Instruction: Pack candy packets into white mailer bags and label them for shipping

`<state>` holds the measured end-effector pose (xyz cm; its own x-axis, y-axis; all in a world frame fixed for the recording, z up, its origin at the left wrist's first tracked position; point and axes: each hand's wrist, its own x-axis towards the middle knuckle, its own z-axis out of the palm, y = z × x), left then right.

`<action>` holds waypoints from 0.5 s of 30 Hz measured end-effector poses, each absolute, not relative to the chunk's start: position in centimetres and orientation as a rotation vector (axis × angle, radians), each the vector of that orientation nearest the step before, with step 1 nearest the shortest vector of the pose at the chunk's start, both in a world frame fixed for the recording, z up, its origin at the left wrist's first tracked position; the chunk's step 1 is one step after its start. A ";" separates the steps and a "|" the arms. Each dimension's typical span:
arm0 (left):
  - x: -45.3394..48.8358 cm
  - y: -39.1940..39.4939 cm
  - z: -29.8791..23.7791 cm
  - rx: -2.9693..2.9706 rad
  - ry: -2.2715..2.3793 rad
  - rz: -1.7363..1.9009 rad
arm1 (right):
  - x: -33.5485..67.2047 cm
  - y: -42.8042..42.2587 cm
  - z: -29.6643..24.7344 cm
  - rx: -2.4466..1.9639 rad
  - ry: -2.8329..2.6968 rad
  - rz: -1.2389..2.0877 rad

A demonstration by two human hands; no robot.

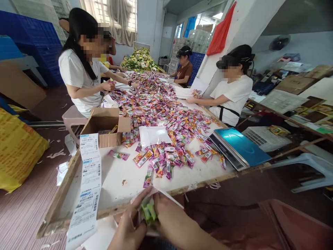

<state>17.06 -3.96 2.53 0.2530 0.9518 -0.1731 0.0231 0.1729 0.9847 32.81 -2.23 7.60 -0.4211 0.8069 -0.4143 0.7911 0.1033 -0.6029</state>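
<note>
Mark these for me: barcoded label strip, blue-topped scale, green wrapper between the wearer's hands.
Barcoded label strip (91, 173): head view, on its middle label.
Blue-topped scale (241, 144): head view, on its blue top plate.
Green wrapper (148, 213): head view, on its visible crinkled part.

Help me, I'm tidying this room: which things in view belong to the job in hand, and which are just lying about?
Likely in the job:
white bag, with left hand and right hand on it
green packaging in its mouth
purple-and-orange sachets
strip of printed labels

Apparently just lying about:
printed yellow sack
hanging red plastic bag
pale blue plastic stool
</note>
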 end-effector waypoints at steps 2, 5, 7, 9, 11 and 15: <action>17.1 -3.5 2.8 1.180 1.086 0.913 | 33.9 -2.3 9.5 -1.610 -2.393 1.195; 17.2 -3.1 3.4 1.062 1.054 0.964 | 36.7 -0.4 11.1 -1.382 -2.336 1.070; 17.4 -3.1 3.7 0.949 1.045 0.973 | 39.2 2.8 9.8 -1.398 -2.185 0.844; 17.6 -3.3 3.9 0.902 1.042 0.943 | 41.6 6.9 6.5 -1.595 -2.003 0.499; 17.7 -3.5 3.9 0.914 1.053 0.916 | 43.5 10.5 2.3 -1.779 -1.951 0.348; 17.3 -3.5 3.5 0.952 1.114 0.938 | 45.6 12.8 -3.7 -1.839 -1.897 0.333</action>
<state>17.29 -3.46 3.48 0.1816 0.9407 -0.2864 -0.1225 0.3106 0.9426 45.55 12.79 -3.68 0.0127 0.9861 0.1654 0.8710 0.0704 -0.4863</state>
